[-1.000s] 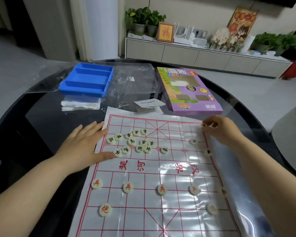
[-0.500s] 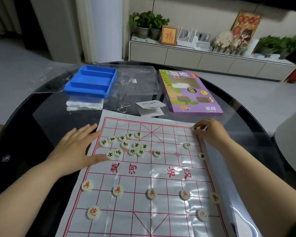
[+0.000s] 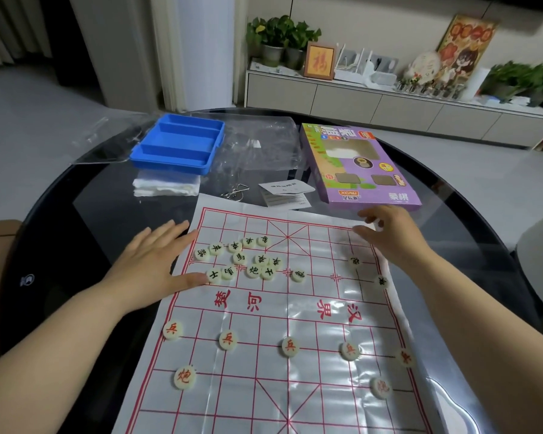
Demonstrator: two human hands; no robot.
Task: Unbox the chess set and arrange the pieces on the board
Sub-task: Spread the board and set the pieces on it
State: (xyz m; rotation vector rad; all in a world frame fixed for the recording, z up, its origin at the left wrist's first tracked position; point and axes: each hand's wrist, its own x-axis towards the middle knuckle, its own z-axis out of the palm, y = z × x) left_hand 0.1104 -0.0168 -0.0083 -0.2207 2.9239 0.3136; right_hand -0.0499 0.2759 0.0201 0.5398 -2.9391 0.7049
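The paper chess board [image 3: 264,386], white with a red grid, lies on the black glass table [image 3: 76,230]. Several pale round pieces with black letters [image 3: 251,258] are bunched on its far left. Two more black-lettered pieces [image 3: 355,261] sit towards the right edge. Red-lettered pieces [image 3: 228,339] stand spaced in a row nearer me. My left hand [image 3: 157,261] lies flat with fingers spread on the board's left edge, thumb beside the cluster. My right hand [image 3: 389,233] is at the far right corner, its blurred fingertips pinching a pale piece.
Beyond the board lie the purple chess box [image 3: 358,164], a blue compartment tray [image 3: 177,145] on clear plastic wrap [image 3: 257,142], folded white tissue [image 3: 166,186], a metal ring [image 3: 232,192] and a paper leaflet [image 3: 284,191]. A pale seat [image 3: 539,252] stands right of the table.
The view has shifted a little. Both hands keep their places on the board, the right fingertips staying at the far right corner.
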